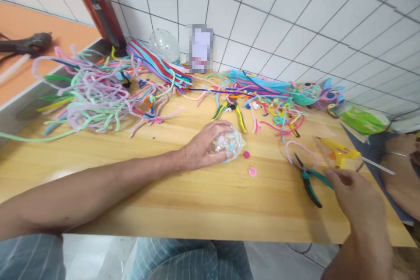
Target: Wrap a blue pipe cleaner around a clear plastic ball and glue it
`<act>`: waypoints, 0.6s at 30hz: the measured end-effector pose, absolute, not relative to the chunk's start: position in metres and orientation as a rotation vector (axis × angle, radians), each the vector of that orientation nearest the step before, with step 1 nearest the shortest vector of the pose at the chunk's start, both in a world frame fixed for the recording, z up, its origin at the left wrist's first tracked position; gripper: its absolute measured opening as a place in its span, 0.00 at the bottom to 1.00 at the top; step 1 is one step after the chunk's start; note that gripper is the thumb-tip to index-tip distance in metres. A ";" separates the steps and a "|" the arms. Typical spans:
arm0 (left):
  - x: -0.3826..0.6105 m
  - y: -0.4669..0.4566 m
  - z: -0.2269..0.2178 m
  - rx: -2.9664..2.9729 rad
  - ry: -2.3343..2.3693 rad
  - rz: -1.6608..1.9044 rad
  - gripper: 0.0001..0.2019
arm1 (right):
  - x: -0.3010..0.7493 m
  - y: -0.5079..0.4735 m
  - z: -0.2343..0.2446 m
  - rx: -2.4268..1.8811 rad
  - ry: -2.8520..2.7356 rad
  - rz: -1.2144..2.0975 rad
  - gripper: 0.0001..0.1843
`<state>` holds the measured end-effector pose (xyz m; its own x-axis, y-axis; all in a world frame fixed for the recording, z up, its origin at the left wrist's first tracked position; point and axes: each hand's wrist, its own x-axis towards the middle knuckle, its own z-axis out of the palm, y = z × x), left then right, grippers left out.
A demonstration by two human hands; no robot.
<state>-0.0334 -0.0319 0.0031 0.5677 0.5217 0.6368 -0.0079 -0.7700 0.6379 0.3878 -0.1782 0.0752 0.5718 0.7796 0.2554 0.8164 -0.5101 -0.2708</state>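
Your left hand [203,148] lies at the centre of the frame, fingers curled round the clear ball [233,142]. The ball rests on the wooden table [197,210] and is packed with small pale and coloured bits, and your grip on it looks snug. Your right hand [357,199] is at the lower right, blurred, with its fingertips at the handle end of the teal pliers [310,180]; I cannot tell whether they are closed on the handle or only touching it. Just above those pliers lie a pink loop of pipe cleaner [297,148] and the yellow glue gun [341,152], its nozzle pointing left toward the loop. Two small pink pieces [252,171] sit on bare wood just right of the ball. To my eye the work turns on steadying the ball: press it lightly onto the table so it cannot roll, and do not squeeze, since thin plastic likely flexes. Take the teal pliers by both handles, well clear of the glue gun's tip, which may be hot. Mind the other person's arm [405,175] at the right edge, and the yellow pliers [229,111] just behind the ball.
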 end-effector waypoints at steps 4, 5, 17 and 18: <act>-0.033 -0.031 0.001 2.207 0.433 1.155 0.29 | 0.285 -0.161 0.080 -2.044 -1.501 0.319 0.18; -0.033 -0.031 0.001 2.210 0.435 1.159 0.29 | 0.262 -0.154 0.079 -1.932 -1.586 0.395 0.17; -0.027 -0.032 0.000 2.204 0.393 1.246 0.26 | 0.174 -0.104 0.037 -1.496 -1.419 1.002 0.44; -0.027 -0.032 0.000 2.203 0.391 1.254 0.26 | 0.174 -0.103 0.036 -1.483 -1.402 1.032 0.42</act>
<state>-0.0269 -0.0319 0.0003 0.5177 0.5074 0.6889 -0.0259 -0.7955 0.6054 0.1737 -0.1034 0.0362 0.0396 0.9990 -0.0222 0.3180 -0.0337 -0.9475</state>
